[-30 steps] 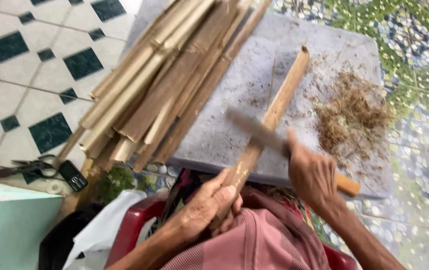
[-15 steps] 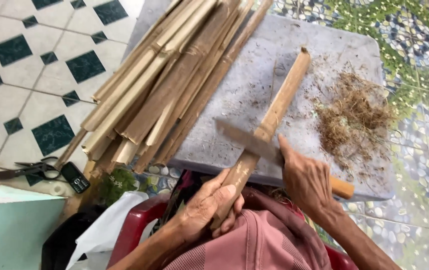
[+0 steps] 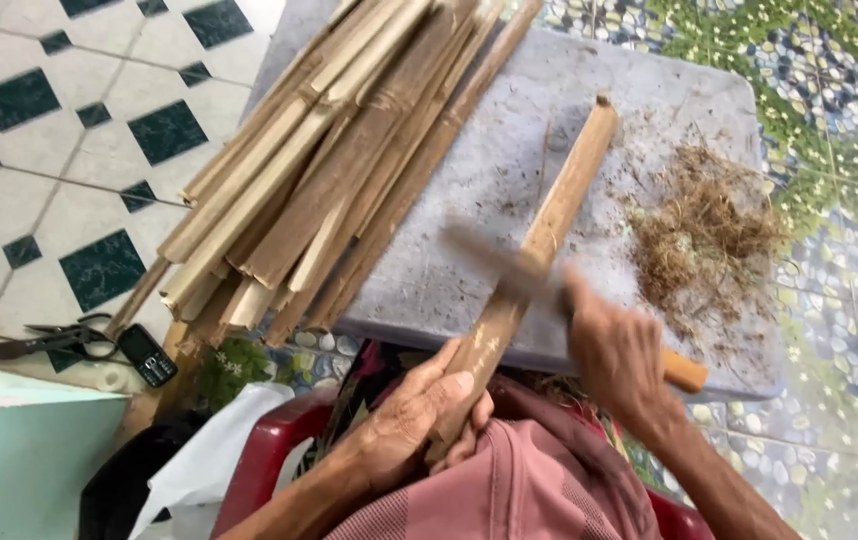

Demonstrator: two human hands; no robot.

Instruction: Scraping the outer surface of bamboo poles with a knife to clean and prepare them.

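on slab: knife across bamboo

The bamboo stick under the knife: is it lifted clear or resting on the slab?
Resting. The bamboo stick lies slanted on the grey slab; the left hand grips its near end.

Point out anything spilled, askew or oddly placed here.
Loose brown shavings lie scattered over the grey slab right of the bamboo stick. Scissors and a small phone lie on the tiled floor.
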